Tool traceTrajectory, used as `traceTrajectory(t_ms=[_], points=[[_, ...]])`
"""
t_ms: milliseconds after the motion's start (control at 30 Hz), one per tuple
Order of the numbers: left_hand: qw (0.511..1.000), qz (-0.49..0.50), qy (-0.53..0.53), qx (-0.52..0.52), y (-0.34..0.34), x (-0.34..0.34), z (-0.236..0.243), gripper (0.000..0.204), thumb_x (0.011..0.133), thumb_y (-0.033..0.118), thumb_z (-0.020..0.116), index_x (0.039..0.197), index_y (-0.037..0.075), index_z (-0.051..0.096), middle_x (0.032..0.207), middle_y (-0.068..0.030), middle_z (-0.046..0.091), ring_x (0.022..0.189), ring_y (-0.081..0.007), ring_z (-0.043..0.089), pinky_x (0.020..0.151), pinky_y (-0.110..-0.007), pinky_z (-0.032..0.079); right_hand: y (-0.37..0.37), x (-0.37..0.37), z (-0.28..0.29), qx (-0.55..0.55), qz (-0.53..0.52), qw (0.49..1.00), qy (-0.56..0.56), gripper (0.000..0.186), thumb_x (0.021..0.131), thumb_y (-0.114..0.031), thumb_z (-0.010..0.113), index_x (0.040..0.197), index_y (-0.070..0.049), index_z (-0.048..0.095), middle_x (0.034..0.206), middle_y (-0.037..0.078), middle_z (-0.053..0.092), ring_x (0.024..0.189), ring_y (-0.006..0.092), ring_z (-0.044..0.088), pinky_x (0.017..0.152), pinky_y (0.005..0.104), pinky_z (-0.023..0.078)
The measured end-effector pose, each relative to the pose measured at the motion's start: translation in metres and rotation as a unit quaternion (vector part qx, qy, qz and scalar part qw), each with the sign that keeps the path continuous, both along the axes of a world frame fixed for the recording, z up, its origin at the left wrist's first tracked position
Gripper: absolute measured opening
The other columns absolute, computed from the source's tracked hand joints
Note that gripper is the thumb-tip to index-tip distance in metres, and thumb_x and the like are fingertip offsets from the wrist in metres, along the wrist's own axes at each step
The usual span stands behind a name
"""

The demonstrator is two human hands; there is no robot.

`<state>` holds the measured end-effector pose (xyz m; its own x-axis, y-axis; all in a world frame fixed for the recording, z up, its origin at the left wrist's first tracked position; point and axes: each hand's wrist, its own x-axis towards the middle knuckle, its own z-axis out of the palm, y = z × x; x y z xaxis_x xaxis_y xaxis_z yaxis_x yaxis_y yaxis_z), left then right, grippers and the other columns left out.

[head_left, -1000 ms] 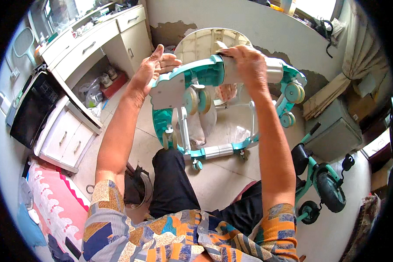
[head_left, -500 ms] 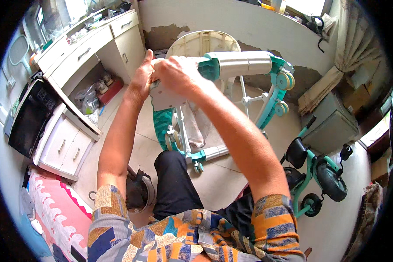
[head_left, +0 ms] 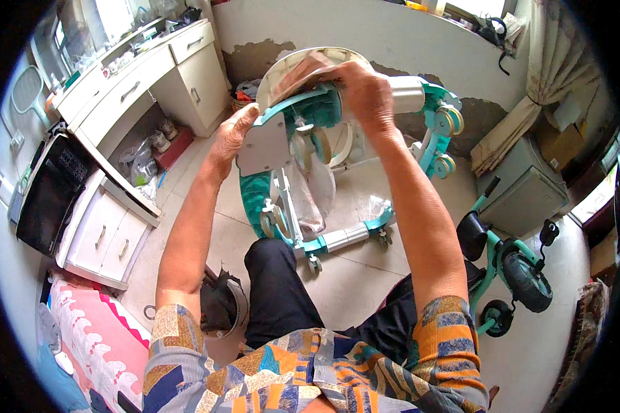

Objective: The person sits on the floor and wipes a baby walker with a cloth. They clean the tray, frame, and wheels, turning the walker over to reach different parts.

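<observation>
A teal-and-white wheeled baby walker frame is raised in front of me, its wheels showing, with a cream rounded panel behind its upper edge. My left hand is closed on the frame's left corner, thumb up. My right hand is on the upper bar near the middle, closed on a pinkish, crumpled cloth-like piece that is blurred and stretches leftward along the top. The frame's lower bar with small casters sits low, past my left knee.
A white desk and drawer unit stand left. A teal child's tricycle and grey box-shaped cabinet are at right. A dark bucket sits beside my left leg; pink patterned fabric lies lower left.
My right hand moved left to the left corner beside my left hand, then back up and right, with the pinkish piece now trailing from it. My left hand shifted slightly down.
</observation>
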<state>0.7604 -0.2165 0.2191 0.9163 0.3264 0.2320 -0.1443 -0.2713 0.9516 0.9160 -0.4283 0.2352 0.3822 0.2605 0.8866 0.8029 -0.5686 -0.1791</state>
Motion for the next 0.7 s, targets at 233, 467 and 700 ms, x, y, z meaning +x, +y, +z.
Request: traceTrajectory(t_ms=[233,467,700], points=[[0.998,-0.034,0.022,-0.049,0.015,0.002,-0.008,0.066,0.087,0.058,0.058,0.121,0.001,0.06,0.102,-0.006,0.064,0.093,-0.013,0.057,0.083,-0.026,0.045,-0.092,0.03,-0.004,0.312,-0.017,0.941,0.132,0.024,0.092,-0.02,0.054,0.092,0.0,0.068,0.08,0.016,0.069,0.072,0.0276,0.067,0.067,0.0377,0.051],[0.991,-0.02,0.007,-0.129,0.009,0.007,-0.018,0.049,0.089,0.053,0.058,0.097,0.005,0.067,0.082,-0.0009,0.063,0.073,-0.0095,0.056,0.067,-0.025,0.045,-0.107,-0.003,0.0,0.291,-0.002,0.954,0.065,0.02,0.087,-0.019,0.061,0.087,0.0,0.067,0.094,0.015,0.068,0.076,0.0267,0.066,0.073,0.0369,0.052],[0.994,-0.012,0.006,-0.106,0.019,0.007,-0.019,0.046,0.092,0.051,0.054,0.096,0.007,0.067,0.086,-0.0016,0.065,0.075,-0.0111,0.058,0.07,-0.027,0.046,-0.064,0.003,-0.012,0.098,0.041,0.994,-0.01,0.03,0.082,-0.032,0.067,0.103,-0.01,0.062,0.096,0.013,0.066,0.094,0.0324,0.06,0.087,0.0446,0.044]])
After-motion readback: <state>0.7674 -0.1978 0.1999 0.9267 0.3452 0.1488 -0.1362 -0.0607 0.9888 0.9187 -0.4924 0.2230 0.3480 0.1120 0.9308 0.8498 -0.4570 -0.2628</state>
